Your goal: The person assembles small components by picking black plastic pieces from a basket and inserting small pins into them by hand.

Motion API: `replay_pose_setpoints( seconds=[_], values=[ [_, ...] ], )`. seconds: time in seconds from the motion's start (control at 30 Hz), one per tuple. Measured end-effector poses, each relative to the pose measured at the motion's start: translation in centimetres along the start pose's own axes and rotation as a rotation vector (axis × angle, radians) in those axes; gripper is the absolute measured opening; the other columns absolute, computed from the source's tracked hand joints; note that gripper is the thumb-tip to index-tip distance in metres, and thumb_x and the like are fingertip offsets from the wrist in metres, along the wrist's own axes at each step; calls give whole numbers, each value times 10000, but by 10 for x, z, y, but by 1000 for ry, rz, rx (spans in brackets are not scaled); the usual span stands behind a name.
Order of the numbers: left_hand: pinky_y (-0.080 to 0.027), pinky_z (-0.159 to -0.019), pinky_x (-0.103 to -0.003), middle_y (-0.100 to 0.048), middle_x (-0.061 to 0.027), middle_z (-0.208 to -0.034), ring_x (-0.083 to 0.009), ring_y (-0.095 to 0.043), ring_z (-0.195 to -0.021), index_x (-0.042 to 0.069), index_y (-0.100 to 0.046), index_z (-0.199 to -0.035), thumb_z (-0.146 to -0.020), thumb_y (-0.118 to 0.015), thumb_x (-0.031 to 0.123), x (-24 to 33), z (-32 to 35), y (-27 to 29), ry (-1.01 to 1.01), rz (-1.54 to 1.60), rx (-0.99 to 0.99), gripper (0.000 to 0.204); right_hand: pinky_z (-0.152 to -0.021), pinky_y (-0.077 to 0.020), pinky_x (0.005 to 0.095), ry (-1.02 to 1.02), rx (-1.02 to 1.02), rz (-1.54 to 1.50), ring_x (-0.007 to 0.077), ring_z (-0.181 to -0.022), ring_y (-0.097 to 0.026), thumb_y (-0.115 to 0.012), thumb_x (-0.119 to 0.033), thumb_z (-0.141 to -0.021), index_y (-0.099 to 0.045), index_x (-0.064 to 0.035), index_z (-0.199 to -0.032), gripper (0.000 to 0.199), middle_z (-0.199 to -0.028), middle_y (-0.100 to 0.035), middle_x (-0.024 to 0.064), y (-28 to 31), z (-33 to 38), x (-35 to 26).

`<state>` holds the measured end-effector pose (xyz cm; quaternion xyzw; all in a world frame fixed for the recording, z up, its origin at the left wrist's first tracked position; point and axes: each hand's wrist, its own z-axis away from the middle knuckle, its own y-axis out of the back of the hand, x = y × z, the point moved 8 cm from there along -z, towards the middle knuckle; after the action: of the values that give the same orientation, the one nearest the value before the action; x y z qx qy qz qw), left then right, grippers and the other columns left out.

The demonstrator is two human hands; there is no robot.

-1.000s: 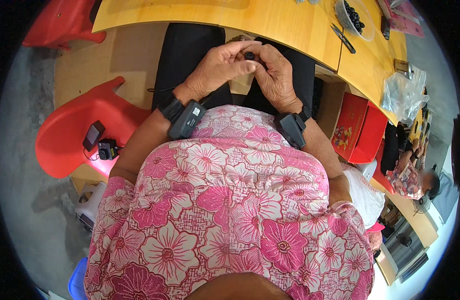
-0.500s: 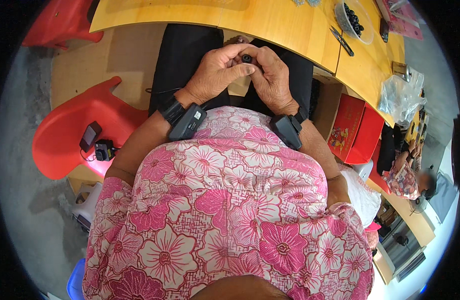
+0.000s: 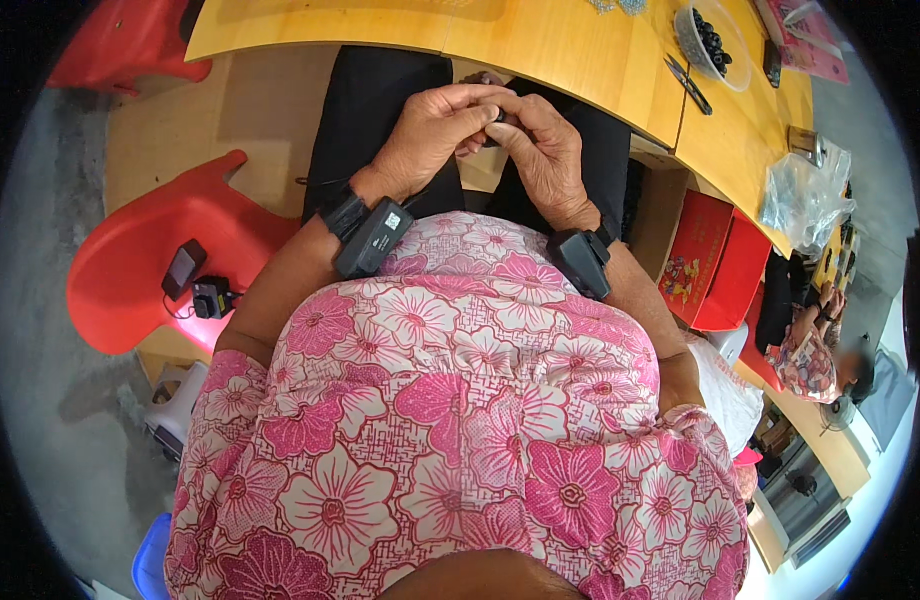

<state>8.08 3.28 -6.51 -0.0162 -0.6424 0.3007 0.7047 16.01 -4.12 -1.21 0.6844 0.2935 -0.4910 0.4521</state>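
Both my hands meet over my lap, just below the table's near edge. Between their fingertips is a small round black part (image 3: pixel 499 115), mostly covered by the fingers. My left hand (image 3: pixel 425 135) pinches it, with the thumb pressed against its upper side. My right hand (image 3: pixel 547 155) closes on the same part from the other side, thumb and curled fingers touching it. The exact kind of the part cannot be made out.
On the yellow wooden table (image 3: pixel 560 50) stand a clear plastic bowl (image 3: pixel 686 45) of black round parts, a slim black-handled tool (image 3: pixel 688 85) and a plastic bag (image 3: pixel 808 195). A red chair (image 3: pixel 120 270) holds small black devices at left. A red box (image 3: pixel 708 260) sits at right; another person (image 3: pixel 808 350) sits beyond.
My thumbs have closed over the black part, and its round end with the hole, which showed before, is now largely covered. The hands stay in nearly the same place.
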Motion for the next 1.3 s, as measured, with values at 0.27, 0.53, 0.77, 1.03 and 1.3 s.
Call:
replay_pose_setpoints(
  seconds=[0.27,0.53,0.77,1.03,1.3],
  values=[
    [-464,-675,-189,-630,-31,-989,-50,-543,-747,27,-539,-1245,-947,-505,151,-1,-2,0,14,18,13,324,-706,-515,264,-49,-25,8,153,-804,-600,-600,-98,-882,-618,-28,-1076,206,-867,-557,75,-1,1,3],
    [-431,-666,-192,-580,8,-985,-42,-495,-778,16,-491,-1277,-925,-563,254,14,3,-19,-116,-120,-152,431,-710,-496,299,39,-4,65,214,-809,-606,-567,-91,-879,-595,-28,-1058,192,-889,-576,107,2,1,3],
    [-436,-652,-194,-581,1,-945,-44,-506,-770,8,-492,-1269,-916,-582,263,11,7,-14,-155,-274,-62,444,-725,-480,337,79,13,120,281,-807,-594,-561,-85,-851,-590,-27,-1028,188,-868,-579,133,-1,6,2],
    [-429,-586,-188,-582,-4,-866,-44,-504,-688,-3,-499,-1257,-928,-556,216,15,4,-9,-179,-296,2,398,-705,-480,328,115,20,133,266,-788,-593,-554,-73,-858,-595,-27,-1015,169,-862,-579,130,-2,-2,-1],
    [-416,-640,-189,-561,13,-888,-39,-481,-725,-9,-451,-1309,-944,-509,174,8,-1,-4,-82,-72,7,412,-734,-486,287,-46,89,-11,200,-839,-601,-616,-58,-838,-595,-2,-987,161,-931,-598,118,11,-9,-2]
  ],
)
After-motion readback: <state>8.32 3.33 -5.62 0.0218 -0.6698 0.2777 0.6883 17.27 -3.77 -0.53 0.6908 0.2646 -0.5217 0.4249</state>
